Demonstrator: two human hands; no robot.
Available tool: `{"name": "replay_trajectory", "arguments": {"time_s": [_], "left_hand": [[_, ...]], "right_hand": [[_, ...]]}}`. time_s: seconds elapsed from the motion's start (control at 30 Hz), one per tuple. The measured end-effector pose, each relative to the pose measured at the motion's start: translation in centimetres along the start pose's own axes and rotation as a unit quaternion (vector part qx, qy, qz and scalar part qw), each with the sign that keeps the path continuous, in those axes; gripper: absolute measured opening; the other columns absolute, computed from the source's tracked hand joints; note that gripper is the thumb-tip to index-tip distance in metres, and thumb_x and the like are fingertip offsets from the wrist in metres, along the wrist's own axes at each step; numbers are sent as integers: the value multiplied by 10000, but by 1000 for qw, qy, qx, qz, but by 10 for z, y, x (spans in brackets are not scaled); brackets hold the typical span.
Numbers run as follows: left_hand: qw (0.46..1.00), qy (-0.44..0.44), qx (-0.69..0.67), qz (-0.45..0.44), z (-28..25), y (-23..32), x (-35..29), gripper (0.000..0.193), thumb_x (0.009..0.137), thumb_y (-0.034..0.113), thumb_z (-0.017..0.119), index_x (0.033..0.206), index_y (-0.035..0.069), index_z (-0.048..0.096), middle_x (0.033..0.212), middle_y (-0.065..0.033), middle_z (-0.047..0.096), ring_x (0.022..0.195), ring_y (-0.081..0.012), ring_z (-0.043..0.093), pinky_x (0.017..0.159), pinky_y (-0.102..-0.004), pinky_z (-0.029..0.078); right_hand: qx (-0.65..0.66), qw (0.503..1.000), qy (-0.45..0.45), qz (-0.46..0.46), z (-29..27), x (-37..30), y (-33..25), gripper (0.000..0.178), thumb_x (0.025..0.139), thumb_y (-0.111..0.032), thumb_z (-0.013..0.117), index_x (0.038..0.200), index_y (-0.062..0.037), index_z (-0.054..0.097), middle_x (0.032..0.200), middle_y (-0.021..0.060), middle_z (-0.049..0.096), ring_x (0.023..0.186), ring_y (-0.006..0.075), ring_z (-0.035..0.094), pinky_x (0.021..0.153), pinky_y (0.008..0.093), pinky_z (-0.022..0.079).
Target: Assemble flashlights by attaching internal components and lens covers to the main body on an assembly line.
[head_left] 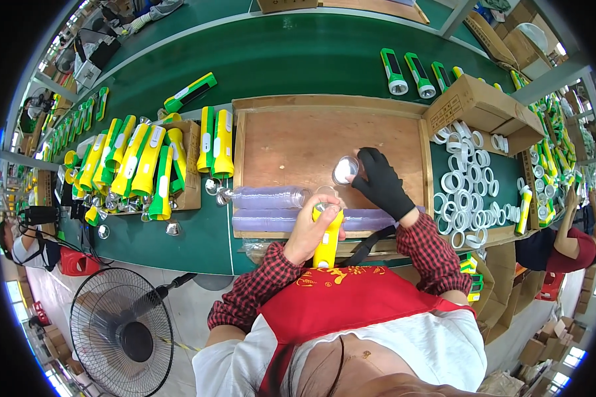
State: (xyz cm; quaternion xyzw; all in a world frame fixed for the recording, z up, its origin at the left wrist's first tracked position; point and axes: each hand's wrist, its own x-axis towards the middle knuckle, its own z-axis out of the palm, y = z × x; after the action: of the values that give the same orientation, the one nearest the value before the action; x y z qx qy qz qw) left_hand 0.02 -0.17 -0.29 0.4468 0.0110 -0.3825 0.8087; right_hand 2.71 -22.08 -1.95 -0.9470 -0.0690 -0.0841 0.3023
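My left hand [303, 233] is closed around a yellow flashlight [326, 249], its wide head pointing away from me. Between the thumb and fingers of my right hand [381, 184], in a black glove with bare fingertips, is a clear round lens [344, 170] above the wooden tray [331, 101]. Long stacks of clear lenses [265, 221] in bluish plastic lie along the tray's near side, partly behind my left hand. Just beyond the flashlight head another clear disc shows faintly; whether it touches the head, I cannot tell.
Yellow and green flashlight bodies [131, 159] pile up at the left, with small silver reflectors [173, 228] near them. White rings [469, 188] spill from a cardboard box [480, 109] at the right. Finished-looking flashlights [417, 74] lie on the green belt. A fan [122, 334] stands lower left; a co-worker [563, 251] sits right.
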Motion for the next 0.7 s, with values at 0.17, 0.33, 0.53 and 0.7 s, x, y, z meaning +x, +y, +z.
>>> {"name": "replay_trajectory", "arguments": {"time_s": [0.17, 0.33, 0.53, 0.7], "left_hand": [[1000, -11, 12, 11, 1, -3, -4, 320, 966, 303, 550, 1160, 64, 465, 903, -116, 586, 677, -173, 642, 625, -284, 537], [1000, -31, 4, 4, -1, -2, -5, 354, 990, 315, 491, 1210, 41, 446, 937, -135, 601, 749, -212, 653, 700, -326, 544], [998, -62, 33, -3, 5, 1, -4, 356, 1019, 345, 450, 1248, 71, 450, 1038, -102, 599, 863, -205, 648, 718, -322, 561], [994, -91, 8, -66, 10, 3, -2, 280, 932, 168, 632, 1145, 83, 471, 917, -86, 600, 805, -180, 636, 672, -296, 526]], "right_hand": [[-40, 999, 6, -22, 17, 4, 7, 452, 758, -237, 736, 1123, -44, 553, 1126, 156, 562, 1031, 350, 548, 830, 432, 476], [139, 989, -7, -43, -16, -4, -16, 474, 762, -174, 748, 1185, -47, 578, 1091, 135, 578, 1001, 297, 580, 825, 369, 473], [222, 966, -96, -93, -36, -43, -65, 351, 897, -207, 643, 1205, -41, 608, 1252, 171, 547, 1172, 323, 528, 927, 395, 463], [259, 961, -89, 33, -55, -60, -42, 383, 879, -184, 648, 1225, -35, 575, 1272, 166, 535, 1178, 309, 520, 945, 381, 453]]}}
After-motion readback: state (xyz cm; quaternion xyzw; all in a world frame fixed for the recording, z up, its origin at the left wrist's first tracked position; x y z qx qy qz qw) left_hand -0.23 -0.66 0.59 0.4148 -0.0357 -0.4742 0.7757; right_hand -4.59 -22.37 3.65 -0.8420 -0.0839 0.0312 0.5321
